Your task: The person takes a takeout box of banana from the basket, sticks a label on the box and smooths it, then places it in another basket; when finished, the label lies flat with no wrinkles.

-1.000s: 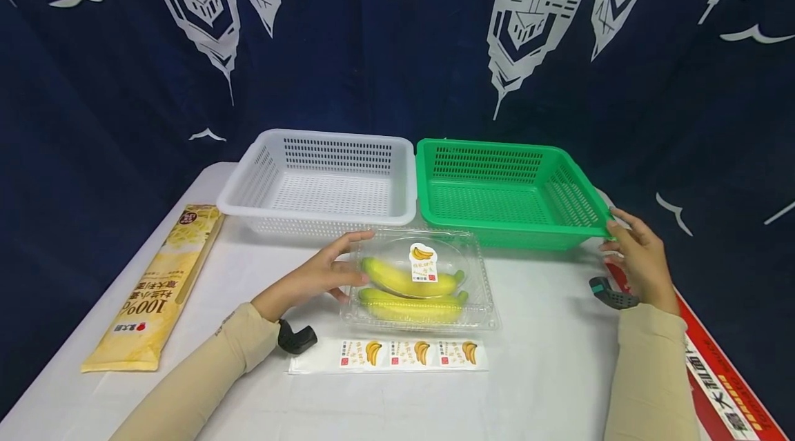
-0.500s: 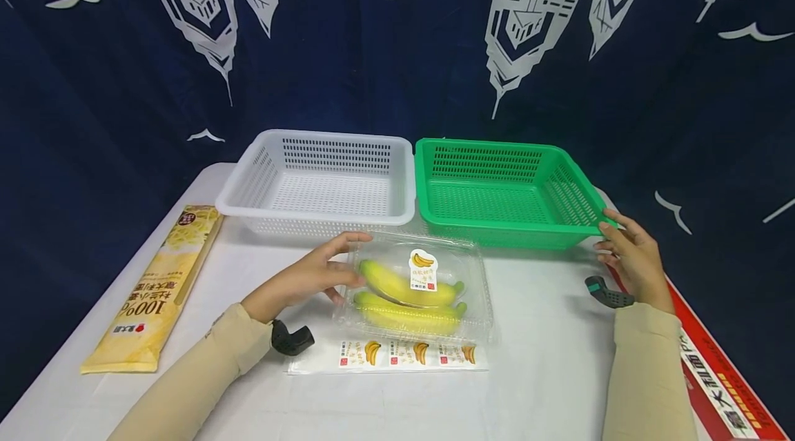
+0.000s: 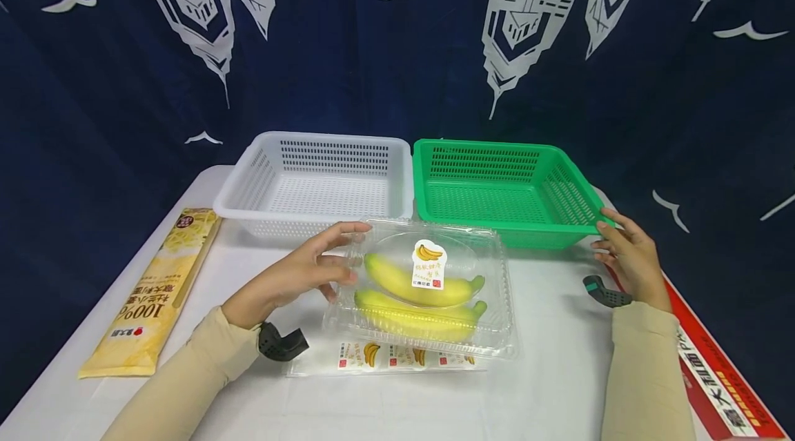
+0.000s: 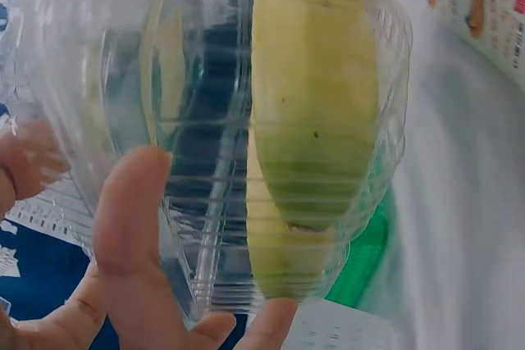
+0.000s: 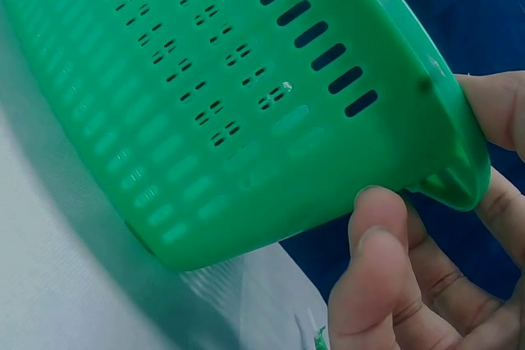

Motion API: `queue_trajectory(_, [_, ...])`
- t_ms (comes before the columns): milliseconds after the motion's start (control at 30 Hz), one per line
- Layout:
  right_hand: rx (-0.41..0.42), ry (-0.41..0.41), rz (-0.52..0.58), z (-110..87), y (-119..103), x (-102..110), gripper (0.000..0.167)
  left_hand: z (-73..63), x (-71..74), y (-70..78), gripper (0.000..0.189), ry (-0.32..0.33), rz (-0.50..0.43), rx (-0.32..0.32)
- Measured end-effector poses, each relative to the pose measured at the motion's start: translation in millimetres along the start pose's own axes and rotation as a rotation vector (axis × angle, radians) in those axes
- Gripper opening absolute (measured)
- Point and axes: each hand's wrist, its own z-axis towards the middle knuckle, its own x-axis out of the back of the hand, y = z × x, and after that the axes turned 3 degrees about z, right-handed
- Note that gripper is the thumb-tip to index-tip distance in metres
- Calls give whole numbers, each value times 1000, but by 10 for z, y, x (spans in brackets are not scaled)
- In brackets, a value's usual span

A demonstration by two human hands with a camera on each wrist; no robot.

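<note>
A clear plastic clamshell box (image 3: 466, 248) with two bananas (image 3: 419, 313) inside is gripped at its left end by my left hand (image 3: 295, 275). On its lid is a white banana sticker (image 3: 428, 265). The box hangs tilted toward me above the table, its front edge overlapping a sticker strip (image 3: 366, 356). In the left wrist view, the fingers (image 4: 135, 227) curve around the box's ribbed end. My right hand (image 3: 633, 255) holds the near right corner of a green basket (image 3: 497, 237), with fingers above and below the rim in the right wrist view.
A white basket (image 3: 248, 210) stands to the left of the green one at the back. A yellow pasta packet (image 3: 149, 296) lies along the table's left edge. A red packet (image 3: 720, 365) lies at the right edge, partly behind the right arm. A dark blue printed curtain (image 3: 373, 68) hangs behind.
My left hand has raised the box of bananas from the table and toward me, tilting it so that it covers part of the sticker strip. The right hand stays at the green basket's corner.
</note>
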Motion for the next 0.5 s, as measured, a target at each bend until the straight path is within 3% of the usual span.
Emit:
queue_trajectory(233, [5, -5, -8, -3, 3, 10, 26, 101, 35, 277, 79, 80, -16, -50])
queue_trajectory(500, [2, -12, -2, -4, 7, 15, 28, 352, 64, 536, 79, 182, -40, -50])
